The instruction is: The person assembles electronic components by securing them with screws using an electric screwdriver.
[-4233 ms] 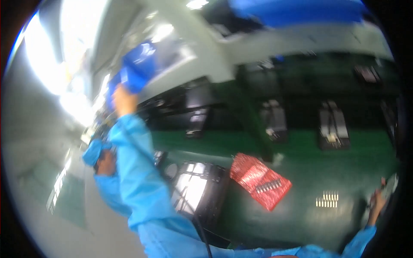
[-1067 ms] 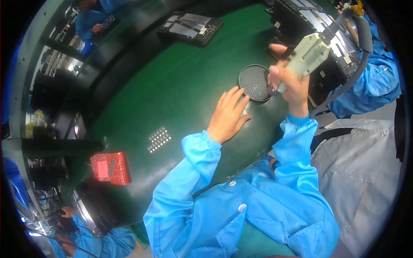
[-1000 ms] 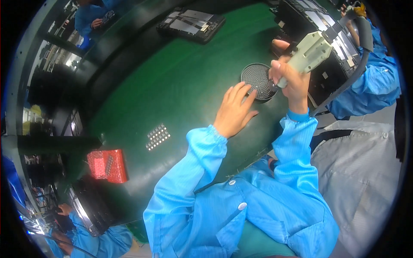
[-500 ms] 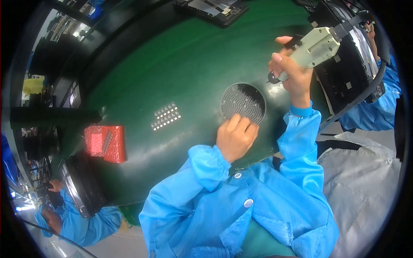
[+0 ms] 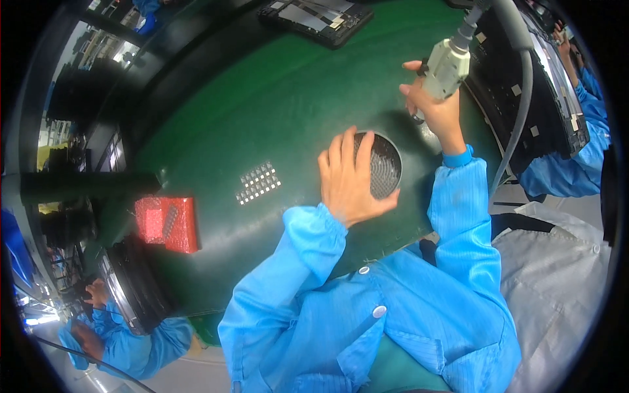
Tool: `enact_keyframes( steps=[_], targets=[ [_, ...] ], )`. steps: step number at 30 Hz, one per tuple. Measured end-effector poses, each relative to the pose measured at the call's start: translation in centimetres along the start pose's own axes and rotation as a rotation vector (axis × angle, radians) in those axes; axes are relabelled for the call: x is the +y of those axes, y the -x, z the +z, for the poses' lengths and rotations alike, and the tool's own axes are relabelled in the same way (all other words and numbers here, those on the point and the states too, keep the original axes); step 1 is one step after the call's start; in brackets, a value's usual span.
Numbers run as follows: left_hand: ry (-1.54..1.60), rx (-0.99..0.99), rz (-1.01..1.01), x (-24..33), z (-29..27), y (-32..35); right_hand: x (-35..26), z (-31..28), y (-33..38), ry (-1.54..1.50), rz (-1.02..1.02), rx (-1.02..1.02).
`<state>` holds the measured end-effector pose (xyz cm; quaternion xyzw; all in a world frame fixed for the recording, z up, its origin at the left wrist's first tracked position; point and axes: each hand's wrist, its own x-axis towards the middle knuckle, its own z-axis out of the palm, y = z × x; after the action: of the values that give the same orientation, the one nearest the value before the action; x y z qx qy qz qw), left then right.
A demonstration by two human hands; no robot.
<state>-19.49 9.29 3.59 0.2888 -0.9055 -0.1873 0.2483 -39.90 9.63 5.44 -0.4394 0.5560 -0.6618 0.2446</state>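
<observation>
My left hand (image 5: 348, 180) spans the left side of a round, dark-rimmed dish (image 5: 385, 167), fingers over its far rim and thumb at its near edge. The dish's floor looks grey and finely patterned; part of it is hidden under the hand. To the right, my right hand (image 5: 436, 111) is wrapped round a pale corded electric screwdriver (image 5: 447, 69), raised above the mat. Its tip points down, mostly hidden by the fingers. Left of the dish, several small white-and-grey pieces (image 5: 258, 183) lie in rows on the green mat (image 5: 295, 105).
A red bubble-wrap packet (image 5: 183, 224) lies at the left, beside a stack of dark panels (image 5: 131, 288). An opened device (image 5: 318, 19) is at the far edge. Dark panels (image 5: 531, 92) stand on the right, near the screwdriver cable (image 5: 524, 98). Co-workers' blue sleeves show at both sides.
My left hand has gone from bunched fingers at the dish's near edge to spread fingers around its left side. The screwdriver has swung more upright in my right hand. The view has shifted slightly.
</observation>
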Motion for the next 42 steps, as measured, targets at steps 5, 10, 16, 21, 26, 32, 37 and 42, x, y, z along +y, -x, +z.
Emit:
enact_keyframes(
  steps=[5,10,16,21,26,32,37,42],
  targets=[
    [-0.001,0.127,-0.008,-1.1,0.6,-2.5,-0.8,0.7,-1.1,-0.030,-0.004,0.009],
    [0.004,0.182,0.030,-2.0,0.9,-2.5,-0.2,0.5,-0.5,-0.022,-0.016,0.044],
    [-0.005,0.251,-0.001,-2.5,1.1,-3.4,0.2,0.8,-0.3,-0.031,-0.102,0.078],
    [-0.028,0.293,-0.044,-3.4,1.4,-5.7,-0.6,1.2,-0.8,0.068,-0.062,0.124],
    [-0.035,0.247,0.001,-3.1,0.9,-5.3,0.3,0.8,-1.4,-0.055,-0.069,0.106],
    [-0.092,0.277,-0.199,-4.4,1.7,-8.5,0.1,1.4,-0.7,-0.057,-0.054,0.080],
    [-0.181,0.240,-0.315,-2.8,1.0,-7.1,-0.2,0.2,-0.5,0.052,-0.090,0.138],
    [0.037,0.038,-0.335,-1.8,-2.0,-2.4,-0.1,0.5,-0.7,0.158,-0.095,0.205]
  ],
)
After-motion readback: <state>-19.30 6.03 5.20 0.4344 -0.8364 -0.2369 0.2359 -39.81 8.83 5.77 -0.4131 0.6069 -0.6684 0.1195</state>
